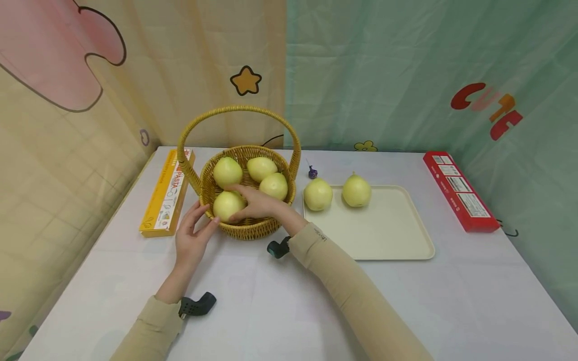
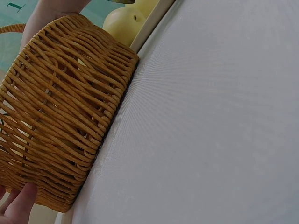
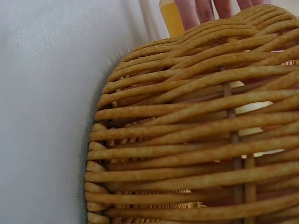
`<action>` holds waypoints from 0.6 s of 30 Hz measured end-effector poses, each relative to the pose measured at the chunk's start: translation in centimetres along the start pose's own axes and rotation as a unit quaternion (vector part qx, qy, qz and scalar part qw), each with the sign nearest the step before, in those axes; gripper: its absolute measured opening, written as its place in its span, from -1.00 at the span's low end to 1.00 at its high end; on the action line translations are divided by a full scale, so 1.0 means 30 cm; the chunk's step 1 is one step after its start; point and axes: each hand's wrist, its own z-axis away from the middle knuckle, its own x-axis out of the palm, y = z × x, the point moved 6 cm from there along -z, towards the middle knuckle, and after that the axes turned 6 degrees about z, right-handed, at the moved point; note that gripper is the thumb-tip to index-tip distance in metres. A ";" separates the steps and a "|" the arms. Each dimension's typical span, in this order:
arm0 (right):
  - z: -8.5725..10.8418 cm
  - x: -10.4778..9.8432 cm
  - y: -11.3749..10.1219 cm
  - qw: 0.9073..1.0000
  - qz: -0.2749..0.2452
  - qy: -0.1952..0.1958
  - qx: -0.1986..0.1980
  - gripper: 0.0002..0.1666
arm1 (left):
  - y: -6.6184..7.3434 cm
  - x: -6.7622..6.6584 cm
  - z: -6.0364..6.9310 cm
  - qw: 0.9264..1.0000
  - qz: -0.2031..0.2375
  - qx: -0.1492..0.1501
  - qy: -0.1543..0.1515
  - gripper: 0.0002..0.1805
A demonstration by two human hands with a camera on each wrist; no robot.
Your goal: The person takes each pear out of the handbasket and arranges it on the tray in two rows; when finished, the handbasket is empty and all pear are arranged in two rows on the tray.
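A wicker basket (image 1: 253, 231) with a tall arched handle stands at the back left of the table, several yellow-green pears inside it. My right hand (image 1: 262, 204) reaches over the front rim and grips the front-left pear (image 1: 227, 205), thumb on one side and fingers on the other. Against the basket's outer left front rests my left hand (image 1: 191, 238), its thumb and fingers spread on the wall. The left wrist view shows its thumb (image 2: 22, 205) touching the weave. Basket wicker (image 3: 201, 135) hides the right hand in the right wrist view.
Right of the basket lies a cream tray (image 1: 384, 230) with two pears (image 1: 356, 190) near its back left. A small purple item (image 1: 312, 173) sits behind it. A yellow pasta box (image 1: 167, 195) lies at left, a red box (image 1: 460, 193) at right.
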 end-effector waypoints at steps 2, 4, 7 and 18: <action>-0.005 0.003 0.000 1.000 0.012 0.003 -0.004 -0.04 | -0.001 -0.001 -0.001 1.000 0.000 0.000 0.000 -0.55; -0.009 0.006 0.002 1.000 0.022 0.007 -0.001 -0.02 | -0.002 -0.002 0.000 1.000 0.001 0.000 0.001 -0.54; -0.014 0.009 0.003 0.999 0.031 0.013 0.007 0.00 | -0.001 -0.001 0.000 1.000 0.006 0.001 0.002 -0.54; -0.014 0.014 -0.001 0.999 0.035 0.010 0.015 0.00 | 0.001 0.000 0.001 1.000 0.004 0.000 0.003 -0.54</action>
